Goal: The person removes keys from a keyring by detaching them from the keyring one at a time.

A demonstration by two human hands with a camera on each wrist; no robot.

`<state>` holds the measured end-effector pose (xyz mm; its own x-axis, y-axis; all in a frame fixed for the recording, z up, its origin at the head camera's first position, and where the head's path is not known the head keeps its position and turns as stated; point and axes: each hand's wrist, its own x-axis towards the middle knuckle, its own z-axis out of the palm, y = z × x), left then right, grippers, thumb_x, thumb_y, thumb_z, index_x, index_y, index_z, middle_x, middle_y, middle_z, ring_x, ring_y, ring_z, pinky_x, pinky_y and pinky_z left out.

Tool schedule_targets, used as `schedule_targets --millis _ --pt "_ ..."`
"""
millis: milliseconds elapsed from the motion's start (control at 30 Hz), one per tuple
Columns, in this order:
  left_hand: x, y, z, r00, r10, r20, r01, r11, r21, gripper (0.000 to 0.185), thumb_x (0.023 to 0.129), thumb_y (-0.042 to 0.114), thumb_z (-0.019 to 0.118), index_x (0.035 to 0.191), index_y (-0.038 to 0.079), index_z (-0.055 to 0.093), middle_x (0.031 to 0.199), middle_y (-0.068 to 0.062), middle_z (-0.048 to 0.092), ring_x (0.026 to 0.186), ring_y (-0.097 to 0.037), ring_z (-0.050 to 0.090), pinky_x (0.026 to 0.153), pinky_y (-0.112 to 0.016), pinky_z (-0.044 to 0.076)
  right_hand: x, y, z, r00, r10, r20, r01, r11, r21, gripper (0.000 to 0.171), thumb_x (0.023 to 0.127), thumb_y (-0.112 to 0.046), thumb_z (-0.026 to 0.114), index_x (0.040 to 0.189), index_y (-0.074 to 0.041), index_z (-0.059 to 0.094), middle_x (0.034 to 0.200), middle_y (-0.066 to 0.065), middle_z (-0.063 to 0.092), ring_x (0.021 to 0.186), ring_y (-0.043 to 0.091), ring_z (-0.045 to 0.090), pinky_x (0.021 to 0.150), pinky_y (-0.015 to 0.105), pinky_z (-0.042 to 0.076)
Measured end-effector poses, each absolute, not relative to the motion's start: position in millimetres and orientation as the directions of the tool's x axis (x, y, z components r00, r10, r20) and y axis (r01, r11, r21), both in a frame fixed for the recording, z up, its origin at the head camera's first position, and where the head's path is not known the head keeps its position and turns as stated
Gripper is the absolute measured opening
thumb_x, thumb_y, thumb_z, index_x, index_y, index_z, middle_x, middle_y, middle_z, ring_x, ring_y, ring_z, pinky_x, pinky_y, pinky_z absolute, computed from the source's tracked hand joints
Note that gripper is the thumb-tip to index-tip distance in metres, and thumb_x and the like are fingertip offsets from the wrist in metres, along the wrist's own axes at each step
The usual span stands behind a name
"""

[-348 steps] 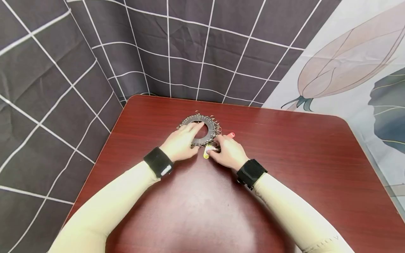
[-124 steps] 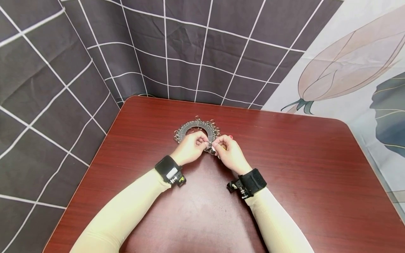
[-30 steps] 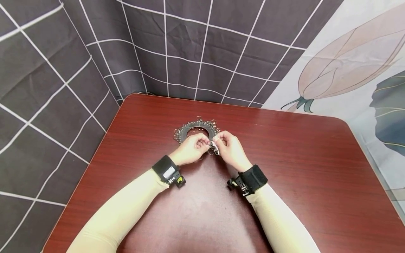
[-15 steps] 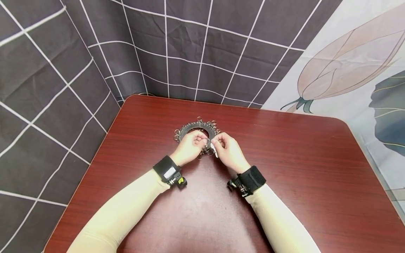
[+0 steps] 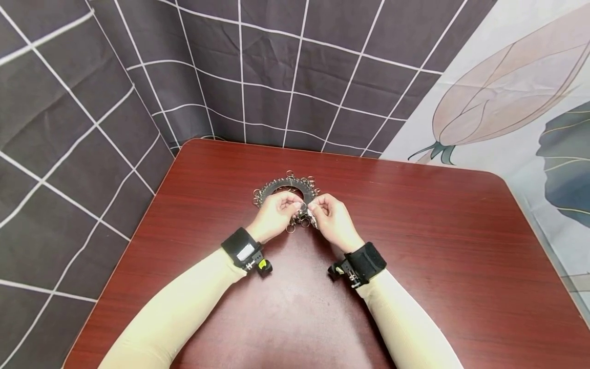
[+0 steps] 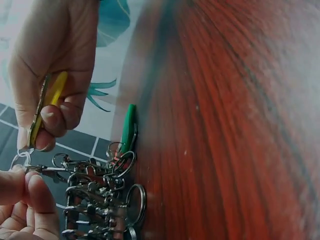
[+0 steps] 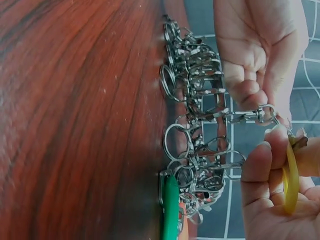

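Wood-grained table; right hand pinches slim tag

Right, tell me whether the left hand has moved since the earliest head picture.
Yes. In the head view, judged against the far edge of the table, the left hand is now further from that edge and slightly further right.

1. The table is coloured reddish brown and streaked with darker wood grain.
2. The dark grey cloth, at far and left, is crossed by a grid of white lines.
3. The white cloth at far right is printed with a pale pink flower and a grey-blue leaf, veined in pale gold.
4. The ring is toned dark grey and fringed by silvery clips.
5. The yellow tag is matched by a green tag in plainness.
6. Both sleeves are tinted pale cream.
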<state>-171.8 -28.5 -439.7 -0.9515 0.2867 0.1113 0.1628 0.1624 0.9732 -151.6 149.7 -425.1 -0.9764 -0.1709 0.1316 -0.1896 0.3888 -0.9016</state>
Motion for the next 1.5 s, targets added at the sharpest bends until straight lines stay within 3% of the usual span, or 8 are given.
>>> schedule_targets --millis 367,533,700,933,1133,1267,1400,1500 --pt "-171.9 -29.3 -429.3 -0.916 0.332 0.224 0.345 0.369 0.863 0.006 0.092 0.007 0.063 0.096 0.005 0.068 0.086 -0.002 0.067 0.073 -0.011 0.064 0.069 -0.026 0.053 -155.5 155.4 -418.0 -0.957 -0.228 0.181 -0.279 0.539 -0.795 0.006 0.094 -0.009 0.059 0.089 -0.006 0.061 0.070 0.001 0.059 0.057 0.012 0.052 0.053 0.026 0.043" --pt "-171.8 -29.7 -434.3 -0.920 0.337 0.202 0.314 0.320 0.894 0.006 0.093 0.008 0.063 0.096 0.006 0.068 0.085 -0.001 0.067 0.075 -0.014 0.065 0.070 -0.028 0.053 -157.3 158.1 -419.9 -0.963 -0.240 0.123 -0.227 0.471 -0.853 0.006 0.094 -0.009 0.059 0.090 -0.005 0.061 0.062 0.001 0.054 0.049 0.011 0.048 0.045 0.024 0.038" --pt "-172.3 -31.0 -439.4 -0.922 0.352 0.163 0.254 0.229 0.940 0.006 0.092 0.005 0.063 0.096 0.004 0.068 0.086 -0.005 0.067 0.079 -0.019 0.066 0.071 -0.028 0.054 -157.9 158.6 -424.2 -0.966 -0.255 0.039 -0.131 0.355 -0.926 0.006 0.095 -0.005 0.056 0.093 0.000 0.060 0.065 0.004 0.054 0.049 0.010 0.048 0.045 0.022 0.038" --pt "-171.6 -28.0 -435.3 -0.901 0.403 0.160 0.268 0.229 0.936 0.007 0.093 0.003 0.062 0.097 0.002 0.068 0.083 -0.007 0.065 0.076 -0.025 0.065 0.061 -0.028 0.053 -159.2 160.0 -421.1 -0.965 -0.238 0.109 -0.194 0.367 -0.910 0.004 0.095 -0.006 0.058 0.093 -0.004 0.060 0.071 0.005 0.056 0.050 0.010 0.045 0.045 0.022 0.036" --pt "-170.5 -25.7 -431.8 -0.902 0.401 0.158 0.303 0.329 0.894 0.010 0.095 0.009 0.060 0.101 0.004 0.067 0.088 -0.004 0.066 0.078 -0.017 0.066 0.069 -0.027 0.053 -157.0 164.3 -422.6 -0.971 -0.217 0.099 -0.174 0.361 -0.916 0.006 0.096 -0.007 0.057 0.094 -0.001 0.060 0.076 0.008 0.061 0.057 0.017 0.057 0.050 0.023 0.044" --pt "-170.5 -26.3 -430.5 -0.888 0.425 0.176 0.364 0.413 0.835 0.011 0.095 0.011 0.060 0.102 0.007 0.068 0.091 0.000 0.066 0.082 -0.013 0.065 0.074 -0.026 0.052 -156.1 165.5 -422.5 -0.970 -0.231 0.079 -0.153 0.321 -0.935 0.008 0.096 -0.006 0.057 0.097 0.001 0.058 0.080 0.012 0.062 0.065 0.027 0.066 0.056 0.034 0.053" --pt "-172.0 -27.8 -430.9 -0.858 0.483 0.174 0.402 0.421 0.813 0.007 0.092 0.010 0.063 0.098 0.008 0.067 0.085 0.002 0.064 0.080 -0.012 0.062 0.072 -0.026 0.051 -156.1 165.8 -421.2 -0.964 -0.255 0.073 -0.155 0.317 -0.936 0.009 0.097 -0.007 0.057 0.099 0.002 0.057 0.083 0.014 0.063 0.065 0.026 0.067 0.060 0.047 0.055" --pt "-173.1 -28.9 -429.6 -0.852 0.498 0.159 0.393 0.410 0.823 0.005 0.091 0.009 0.064 0.096 0.007 0.065 0.082 0.001 0.062 0.078 -0.014 0.061 0.070 -0.026 0.051 -156.7 166.0 -420.0 -0.964 -0.257 0.061 -0.149 0.337 -0.930 0.008 0.097 -0.008 0.058 0.100 -0.001 0.059 0.081 0.012 0.064 0.065 0.023 0.067 0.059 0.043 0.055"
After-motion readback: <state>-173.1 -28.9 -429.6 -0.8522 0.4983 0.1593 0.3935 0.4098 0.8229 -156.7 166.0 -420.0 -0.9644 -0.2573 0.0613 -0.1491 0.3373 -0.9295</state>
